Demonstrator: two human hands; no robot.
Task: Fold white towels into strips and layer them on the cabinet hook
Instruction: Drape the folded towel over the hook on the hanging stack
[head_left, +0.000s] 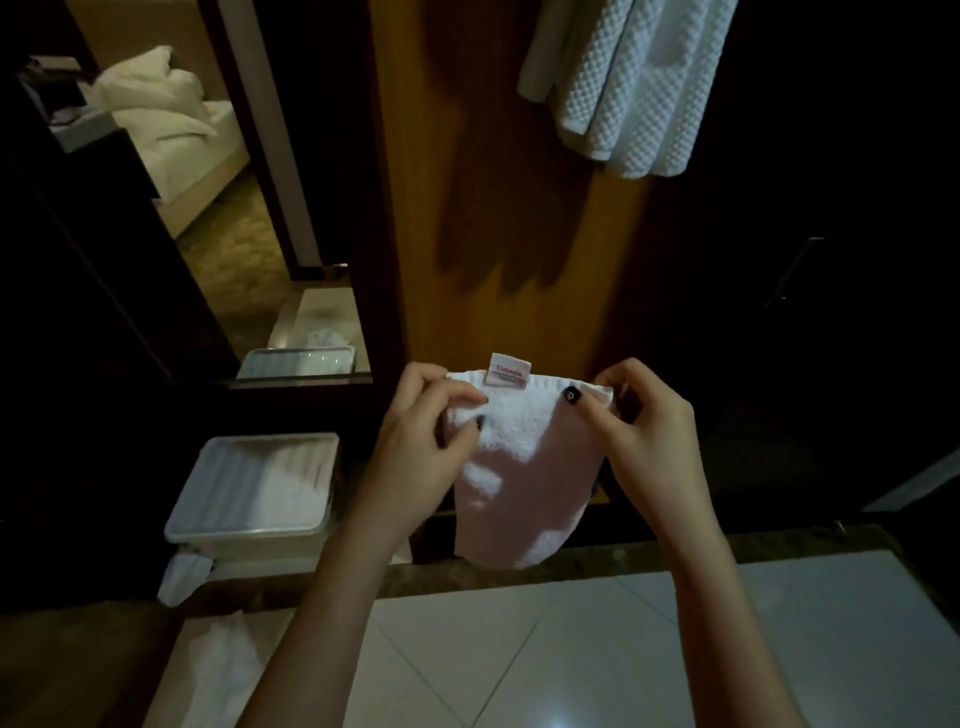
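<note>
A small white towel (519, 467) hangs folded in front of me, a label (509, 370) sticking up from its top edge. My left hand (415, 447) pinches the towel's upper left corner. My right hand (644, 436) pinches the upper right corner, thumb on the front. Both hold it taut in front of a wooden cabinet panel (498, 182). Several white waffle-textured towels (628, 83) hang folded at the top right of the panel. The hook itself is hidden.
A clear plastic bin (260, 493) with white cloth inside stands at the lower left, more white cloth (218, 660) lying below it. A mirror (208, 182) on the left reflects a bed. Dark cabinet doors (805, 260) stand to the right. White floor tiles (623, 649) lie below.
</note>
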